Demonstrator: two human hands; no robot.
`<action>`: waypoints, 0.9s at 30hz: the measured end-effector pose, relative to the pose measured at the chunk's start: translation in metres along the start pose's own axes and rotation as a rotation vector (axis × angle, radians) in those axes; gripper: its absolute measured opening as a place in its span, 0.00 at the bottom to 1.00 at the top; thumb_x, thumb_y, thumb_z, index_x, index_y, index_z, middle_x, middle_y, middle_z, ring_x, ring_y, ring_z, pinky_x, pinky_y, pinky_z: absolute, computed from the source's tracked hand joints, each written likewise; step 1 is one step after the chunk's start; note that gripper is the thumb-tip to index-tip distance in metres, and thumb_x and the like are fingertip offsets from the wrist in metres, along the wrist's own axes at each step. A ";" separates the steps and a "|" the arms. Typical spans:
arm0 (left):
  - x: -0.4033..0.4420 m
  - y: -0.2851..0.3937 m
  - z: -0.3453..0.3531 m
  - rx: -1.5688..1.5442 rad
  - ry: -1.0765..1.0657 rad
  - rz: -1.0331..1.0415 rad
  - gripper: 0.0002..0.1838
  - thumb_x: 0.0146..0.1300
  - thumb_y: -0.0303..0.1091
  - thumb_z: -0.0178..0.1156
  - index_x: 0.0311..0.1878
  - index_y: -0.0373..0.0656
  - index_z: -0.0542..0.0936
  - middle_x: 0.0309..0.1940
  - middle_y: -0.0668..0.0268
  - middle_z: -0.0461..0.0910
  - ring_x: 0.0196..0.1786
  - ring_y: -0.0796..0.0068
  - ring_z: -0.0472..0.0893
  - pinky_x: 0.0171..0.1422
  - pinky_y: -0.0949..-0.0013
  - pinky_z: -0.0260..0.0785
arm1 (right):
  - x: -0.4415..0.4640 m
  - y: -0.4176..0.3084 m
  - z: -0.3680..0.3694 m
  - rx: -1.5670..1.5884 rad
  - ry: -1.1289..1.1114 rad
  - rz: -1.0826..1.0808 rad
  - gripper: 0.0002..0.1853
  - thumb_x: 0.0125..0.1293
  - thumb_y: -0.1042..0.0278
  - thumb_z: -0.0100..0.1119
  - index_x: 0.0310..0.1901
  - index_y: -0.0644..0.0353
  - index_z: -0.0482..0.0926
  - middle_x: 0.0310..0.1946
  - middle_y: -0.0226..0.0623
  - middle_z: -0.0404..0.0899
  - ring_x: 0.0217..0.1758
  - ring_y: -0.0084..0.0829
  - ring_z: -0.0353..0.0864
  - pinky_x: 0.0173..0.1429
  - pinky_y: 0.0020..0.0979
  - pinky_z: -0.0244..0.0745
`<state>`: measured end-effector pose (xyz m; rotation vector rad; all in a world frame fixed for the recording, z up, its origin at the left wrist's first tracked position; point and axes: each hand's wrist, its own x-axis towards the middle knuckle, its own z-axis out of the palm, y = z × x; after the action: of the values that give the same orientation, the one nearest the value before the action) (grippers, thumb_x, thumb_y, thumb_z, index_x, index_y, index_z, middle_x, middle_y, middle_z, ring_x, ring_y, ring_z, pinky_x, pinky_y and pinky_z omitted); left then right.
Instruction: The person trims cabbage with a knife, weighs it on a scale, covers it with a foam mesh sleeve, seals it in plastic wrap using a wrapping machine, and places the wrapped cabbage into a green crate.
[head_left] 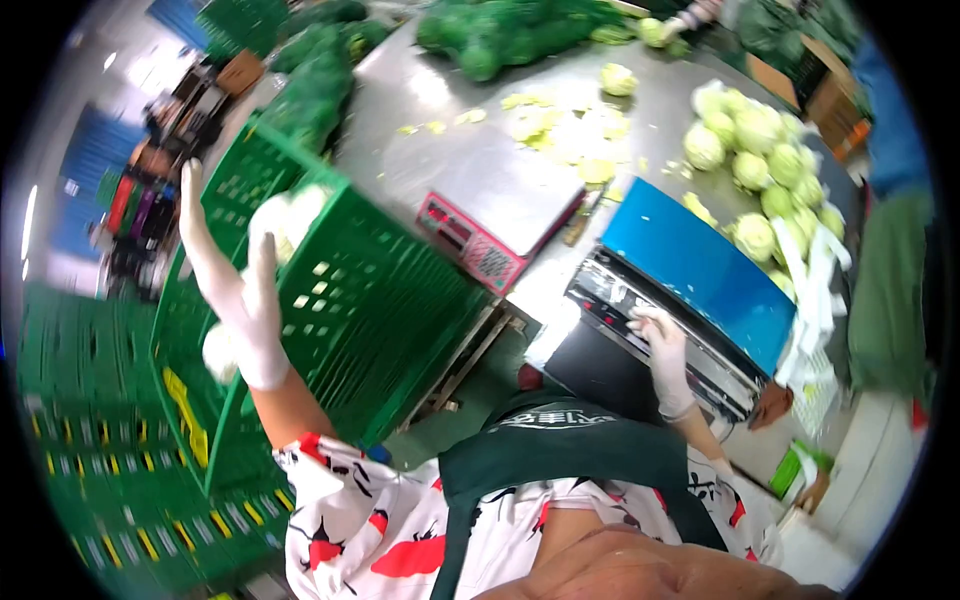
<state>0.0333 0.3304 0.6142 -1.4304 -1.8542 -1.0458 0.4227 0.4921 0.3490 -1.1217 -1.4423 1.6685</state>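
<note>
My left hand (240,305), in a white glove, is raised over the green crate (380,290) with fingers stretched and thumb apart; it holds nothing. Inside the crate, pale wrapped round heads that look like cabbage (290,222) show beside and behind the hand. My right hand (662,350), also gloved, is over the small buttons of a wrapping machine (690,325) with a blue plate (700,270). Its fingers are loosely bent and slightly apart, with nothing visible in them. Whether it touches the buttons I cannot tell.
A red-framed scale (475,245) sits between crate and machine. Loose leaves (575,130) and a heap of cabbages (760,145) lie on the metal table (390,100). Green net sacks (510,35) are at the back. Another person's hand (690,18) touches a cabbage. Stacked crates (90,350) stand left.
</note>
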 end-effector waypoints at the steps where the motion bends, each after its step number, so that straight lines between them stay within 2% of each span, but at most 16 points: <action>1: -0.008 0.016 0.020 -0.113 -0.021 0.053 0.40 0.64 0.44 0.64 0.74 0.34 0.61 0.72 0.52 0.65 0.74 0.54 0.64 0.77 0.55 0.53 | 0.002 0.002 -0.004 -0.016 0.003 -0.018 0.11 0.72 0.71 0.52 0.49 0.65 0.80 0.43 0.33 0.82 0.45 0.24 0.80 0.54 0.26 0.74; 2: -0.019 0.030 0.042 -0.222 -0.040 0.106 0.40 0.62 0.44 0.66 0.72 0.33 0.64 0.70 0.52 0.68 0.72 0.53 0.67 0.76 0.55 0.55 | 0.004 0.002 -0.009 -0.032 0.003 -0.037 0.11 0.72 0.72 0.52 0.49 0.65 0.80 0.43 0.34 0.82 0.45 0.23 0.80 0.54 0.26 0.74; 4: -0.035 0.058 0.082 -0.272 -0.361 0.301 0.39 0.58 0.42 0.70 0.69 0.34 0.69 0.64 0.53 0.74 0.67 0.52 0.73 0.72 0.54 0.62 | 0.011 -0.001 -0.022 -0.112 0.079 -0.072 0.09 0.71 0.74 0.52 0.48 0.64 0.80 0.41 0.34 0.81 0.44 0.23 0.80 0.52 0.25 0.74; 6: -0.051 0.075 0.140 -0.400 -0.630 0.328 0.35 0.59 0.35 0.67 0.69 0.34 0.69 0.62 0.50 0.75 0.64 0.54 0.75 0.71 0.57 0.65 | 0.028 0.003 -0.045 -0.230 0.152 -0.113 0.09 0.71 0.75 0.53 0.48 0.62 0.81 0.40 0.34 0.80 0.42 0.22 0.80 0.50 0.25 0.74; 7: -0.061 0.083 0.173 -0.487 -0.708 0.222 0.34 0.59 0.32 0.67 0.69 0.36 0.69 0.60 0.50 0.76 0.63 0.56 0.76 0.69 0.58 0.67 | 0.039 -0.004 -0.059 -0.311 0.186 -0.119 0.09 0.70 0.76 0.53 0.47 0.59 0.81 0.40 0.34 0.80 0.40 0.22 0.80 0.48 0.25 0.74; 8: -0.070 0.087 0.207 -0.571 -0.786 0.115 0.33 0.59 0.30 0.66 0.69 0.37 0.70 0.58 0.51 0.78 0.61 0.57 0.77 0.67 0.59 0.68 | 0.053 -0.002 -0.074 -0.388 0.234 -0.125 0.10 0.70 0.77 0.52 0.49 0.62 0.80 0.42 0.32 0.77 0.38 0.18 0.73 0.45 0.22 0.71; 10: -0.086 0.084 0.269 -0.797 -0.914 -0.137 0.32 0.61 0.29 0.65 0.69 0.42 0.70 0.57 0.53 0.79 0.59 0.61 0.79 0.66 0.60 0.69 | 0.086 0.011 -0.111 -0.652 0.349 -0.309 0.09 0.68 0.74 0.56 0.48 0.61 0.79 0.46 0.38 0.79 0.43 0.28 0.78 0.50 0.29 0.74; 12: -0.089 0.081 0.332 -0.822 -0.979 -0.261 0.30 0.65 0.33 0.64 0.70 0.43 0.70 0.56 0.57 0.80 0.57 0.67 0.79 0.64 0.64 0.70 | 0.116 0.010 -0.137 -0.952 0.460 -0.379 0.12 0.64 0.69 0.60 0.49 0.59 0.79 0.51 0.45 0.79 0.57 0.45 0.76 0.61 0.40 0.72; 14: -0.082 0.079 0.391 -0.755 -1.053 -0.410 0.29 0.68 0.36 0.63 0.70 0.43 0.70 0.57 0.57 0.80 0.56 0.67 0.80 0.62 0.66 0.71 | 0.146 0.022 -0.162 -1.121 0.478 -0.305 0.18 0.66 0.60 0.60 0.53 0.62 0.77 0.56 0.47 0.77 0.63 0.46 0.73 0.67 0.45 0.66; 16: -0.096 0.060 0.478 -0.802 -0.899 -0.360 0.30 0.66 0.39 0.64 0.69 0.39 0.71 0.55 0.54 0.80 0.54 0.62 0.81 0.60 0.62 0.73 | 0.175 0.033 -0.174 -1.280 0.548 -0.300 0.22 0.67 0.56 0.59 0.55 0.65 0.77 0.57 0.48 0.76 0.63 0.46 0.72 0.68 0.47 0.64; 17: -0.094 0.056 0.513 -0.809 -0.908 -0.388 0.31 0.66 0.39 0.65 0.69 0.37 0.70 0.56 0.52 0.80 0.55 0.61 0.81 0.61 0.62 0.73 | 0.188 0.044 -0.183 -1.307 0.514 -0.309 0.25 0.69 0.52 0.57 0.56 0.67 0.76 0.56 0.49 0.77 0.63 0.47 0.73 0.68 0.49 0.63; 19: -0.083 0.059 0.571 -0.753 -0.912 -0.409 0.35 0.65 0.40 0.65 0.70 0.32 0.66 0.60 0.47 0.76 0.58 0.59 0.79 0.62 0.61 0.72 | 0.199 0.044 -0.180 -1.313 0.463 -0.221 0.24 0.70 0.53 0.56 0.56 0.67 0.76 0.55 0.48 0.78 0.62 0.46 0.73 0.67 0.47 0.65; 20: -0.077 0.060 0.597 -0.688 -0.957 -0.420 0.39 0.63 0.43 0.67 0.71 0.32 0.63 0.62 0.45 0.73 0.63 0.57 0.76 0.67 0.59 0.68 | 0.202 0.045 -0.178 -1.314 0.434 -0.179 0.24 0.70 0.54 0.55 0.56 0.67 0.76 0.54 0.48 0.79 0.62 0.46 0.74 0.66 0.47 0.66; 22: -0.075 0.069 0.643 -0.682 -0.871 -0.411 0.45 0.59 0.47 0.69 0.71 0.31 0.62 0.62 0.42 0.72 0.66 0.52 0.72 0.71 0.57 0.63 | 0.203 0.048 -0.178 -1.247 0.428 -0.246 0.22 0.71 0.55 0.54 0.55 0.66 0.76 0.53 0.46 0.80 0.59 0.44 0.75 0.62 0.43 0.68; 25: -0.072 0.080 0.717 -0.453 -0.855 -0.212 0.50 0.56 0.51 0.70 0.72 0.30 0.59 0.64 0.40 0.69 0.69 0.46 0.68 0.75 0.54 0.58 | 0.202 0.040 -0.177 -1.212 0.443 -0.266 0.20 0.71 0.56 0.55 0.54 0.64 0.77 0.51 0.45 0.80 0.55 0.44 0.77 0.60 0.42 0.70; 27: -0.056 0.086 0.756 -0.431 -0.672 -0.252 0.53 0.53 0.54 0.71 0.73 0.30 0.58 0.66 0.40 0.67 0.69 0.44 0.67 0.75 0.54 0.58 | 0.203 0.038 -0.178 -1.179 0.420 -0.233 0.19 0.70 0.56 0.56 0.54 0.62 0.77 0.50 0.44 0.81 0.55 0.43 0.78 0.60 0.42 0.70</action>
<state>0.1488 0.9517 0.1862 -2.0216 -2.4283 -1.2397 0.5010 0.7408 0.2697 -1.6446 -2.1637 0.2493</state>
